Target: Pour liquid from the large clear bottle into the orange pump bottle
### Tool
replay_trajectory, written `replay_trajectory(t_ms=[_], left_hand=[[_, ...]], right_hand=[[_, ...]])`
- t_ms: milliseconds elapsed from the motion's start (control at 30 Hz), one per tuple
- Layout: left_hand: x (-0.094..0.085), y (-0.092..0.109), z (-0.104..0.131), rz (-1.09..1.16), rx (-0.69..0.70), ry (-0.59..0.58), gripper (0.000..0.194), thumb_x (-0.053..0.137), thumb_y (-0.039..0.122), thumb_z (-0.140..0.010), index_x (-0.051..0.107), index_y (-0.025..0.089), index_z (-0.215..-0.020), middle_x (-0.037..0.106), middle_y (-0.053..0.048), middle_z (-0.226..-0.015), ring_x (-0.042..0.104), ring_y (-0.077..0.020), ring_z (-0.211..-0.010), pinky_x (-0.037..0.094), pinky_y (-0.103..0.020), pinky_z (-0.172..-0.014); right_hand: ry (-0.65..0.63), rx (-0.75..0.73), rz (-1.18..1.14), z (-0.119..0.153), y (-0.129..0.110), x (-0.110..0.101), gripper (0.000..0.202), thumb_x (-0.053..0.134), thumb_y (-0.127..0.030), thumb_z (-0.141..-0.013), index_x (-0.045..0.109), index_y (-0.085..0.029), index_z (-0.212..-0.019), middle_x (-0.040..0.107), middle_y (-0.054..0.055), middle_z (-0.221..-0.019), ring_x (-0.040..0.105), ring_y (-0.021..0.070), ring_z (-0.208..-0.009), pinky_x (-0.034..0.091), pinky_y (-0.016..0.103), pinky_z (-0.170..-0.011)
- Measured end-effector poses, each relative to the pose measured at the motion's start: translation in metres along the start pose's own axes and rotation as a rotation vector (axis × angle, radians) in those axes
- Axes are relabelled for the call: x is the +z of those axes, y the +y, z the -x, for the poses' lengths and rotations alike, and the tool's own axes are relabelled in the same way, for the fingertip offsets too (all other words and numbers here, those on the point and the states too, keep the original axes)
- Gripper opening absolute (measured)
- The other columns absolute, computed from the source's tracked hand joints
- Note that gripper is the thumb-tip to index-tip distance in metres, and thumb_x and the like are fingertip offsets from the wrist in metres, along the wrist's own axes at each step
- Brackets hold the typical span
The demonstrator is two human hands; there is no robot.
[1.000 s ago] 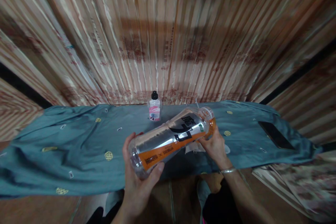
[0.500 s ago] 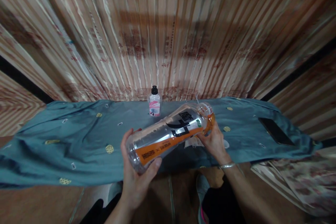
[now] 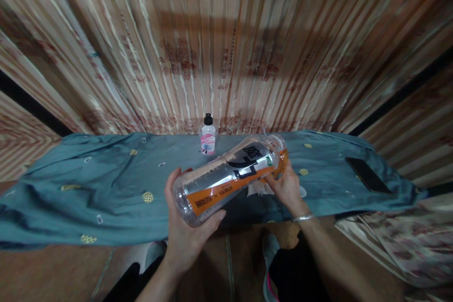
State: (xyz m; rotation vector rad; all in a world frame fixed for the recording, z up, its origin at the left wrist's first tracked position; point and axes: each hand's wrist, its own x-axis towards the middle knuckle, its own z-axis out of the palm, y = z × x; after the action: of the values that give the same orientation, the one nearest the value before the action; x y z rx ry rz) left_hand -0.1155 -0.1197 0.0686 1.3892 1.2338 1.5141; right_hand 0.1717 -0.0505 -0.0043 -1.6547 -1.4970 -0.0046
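Observation:
A large clear plastic bottle (image 3: 221, 177) with an orange and black label lies tilted across the middle, above the cloth. Its base rests in my left hand (image 3: 189, 229), whose fingers wrap around from behind with the thumb along the near side. At the bottle's upper right end, my right hand (image 3: 285, 188) is closed around a small see-through orange container (image 3: 282, 163). That container meets the neck end of the bottle; the exact contact is hard to make out. A thin clear strand or straw stands up just behind this spot.
A small bottle (image 3: 207, 140) with a black cap and pink label stands toward the back of the teal cloth (image 3: 116, 174). Some white paper (image 3: 260, 188) and a whitish round piece (image 3: 302, 191) lie near my right hand. A black phone (image 3: 368, 175) lies at right. Pleated curtains (image 3: 226, 47) hang behind.
The view has shifted slightly. Both hands keep their hold, and the bottle stays at nearly the same tilt, with its base turned a little.

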Motion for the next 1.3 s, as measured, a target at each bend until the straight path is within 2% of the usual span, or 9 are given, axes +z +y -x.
replay_trajectory(t_ms=[233,467,833,967,1300], left_hand=[[-0.001,-0.003,-0.002,-0.03,0.026,0.004,0.103,0.091,0.031,-0.062,0.031,0.03,-0.146,0.052,-0.013,-0.143,0.065,-0.03,-0.121,0.056,-0.045,-0.1],[-0.002,-0.002,-0.001,-0.013,-0.033,0.024,0.105,0.092,0.03,-0.058,0.033,0.03,-0.144,0.053,-0.011,-0.142,0.064,-0.0317,-0.123,0.052,-0.048,-0.105],[-0.001,0.005,-0.002,0.011,-0.051,0.058,0.1,0.092,0.032,-0.056,0.035,0.028,-0.138,0.055,-0.012,-0.136,0.065,-0.0308,-0.119,0.055,-0.046,-0.101],[0.003,0.01,-0.002,0.045,-0.05,0.117,0.098,0.092,0.036,-0.054,0.038,0.026,-0.135,0.056,-0.013,-0.133,0.066,-0.0315,-0.116,0.056,-0.047,-0.098],[0.001,0.012,-0.001,0.074,-0.079,0.104,0.099,0.094,0.037,-0.052,0.038,0.028,-0.134,0.055,-0.012,-0.135,0.066,-0.0297,-0.118,0.056,-0.044,-0.1]], right_hand=[[0.012,-0.018,0.017,0.0,-0.001,0.002,0.077,0.067,-0.062,-0.081,0.049,-0.014,-0.139,0.07,0.019,-0.123,0.071,0.0349,-0.109,0.058,0.05,-0.09],[0.02,-0.041,0.017,-0.001,0.0,0.003,0.079,0.065,-0.064,-0.082,0.05,-0.013,-0.139,0.069,0.02,-0.125,0.069,0.0355,-0.113,0.057,0.051,-0.094],[0.026,-0.025,-0.002,-0.001,-0.005,0.003,0.086,0.064,-0.071,-0.079,0.05,-0.01,-0.139,0.069,0.023,-0.126,0.069,0.0371,-0.114,0.057,0.053,-0.094],[0.011,-0.025,-0.01,-0.001,-0.003,0.004,0.085,0.065,-0.07,-0.079,0.049,-0.012,-0.14,0.069,0.021,-0.127,0.068,0.0364,-0.115,0.056,0.052,-0.095],[0.01,-0.034,0.005,-0.001,-0.004,0.004,0.081,0.065,-0.066,-0.08,0.05,-0.013,-0.139,0.068,0.02,-0.129,0.067,0.0358,-0.116,0.056,0.051,-0.095]])
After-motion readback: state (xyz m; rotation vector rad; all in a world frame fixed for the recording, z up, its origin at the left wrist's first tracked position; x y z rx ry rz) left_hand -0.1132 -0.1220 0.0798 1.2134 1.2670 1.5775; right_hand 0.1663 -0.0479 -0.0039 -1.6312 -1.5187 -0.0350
